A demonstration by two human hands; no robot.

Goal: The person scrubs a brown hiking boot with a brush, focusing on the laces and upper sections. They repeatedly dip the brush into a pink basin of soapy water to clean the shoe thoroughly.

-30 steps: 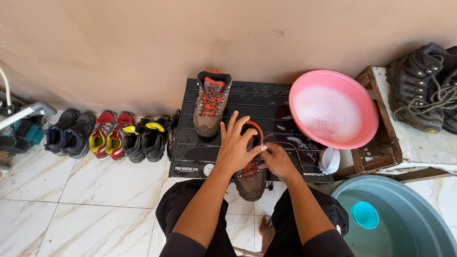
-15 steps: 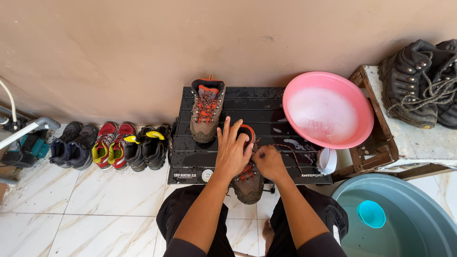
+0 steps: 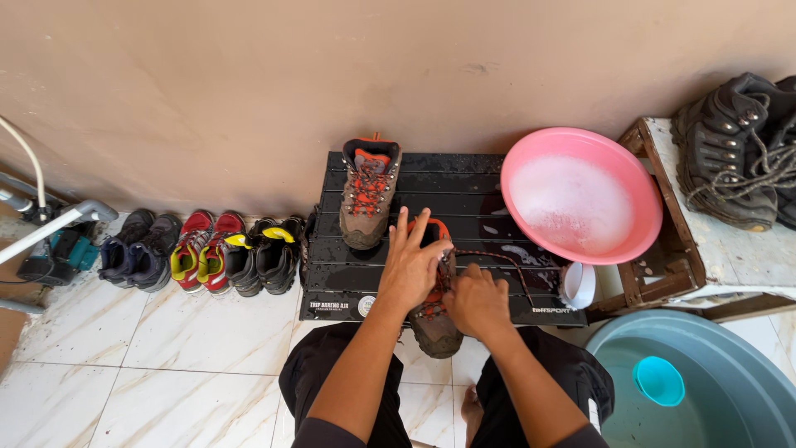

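i see my left hand [image 3: 410, 270] lying flat on the brown boot [image 3: 431, 319], fingers spread. the boot sits at the front edge of the black slatted bench [image 3: 464, 187], toe hanging over toward me. my right hand [image 3: 477, 303] is pinched on its lace [image 3: 489, 255]. the other boot [image 3: 367, 195] stands upright behind. two small pale labels mark the bench's front rail. a pink basin [image 3: 580, 195] of suds rests at the right.

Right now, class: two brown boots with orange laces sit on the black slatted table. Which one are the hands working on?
The nearer boot, at the table's front edge: the left hand and right hand rest on it. The other boot stands untouched by the wall.
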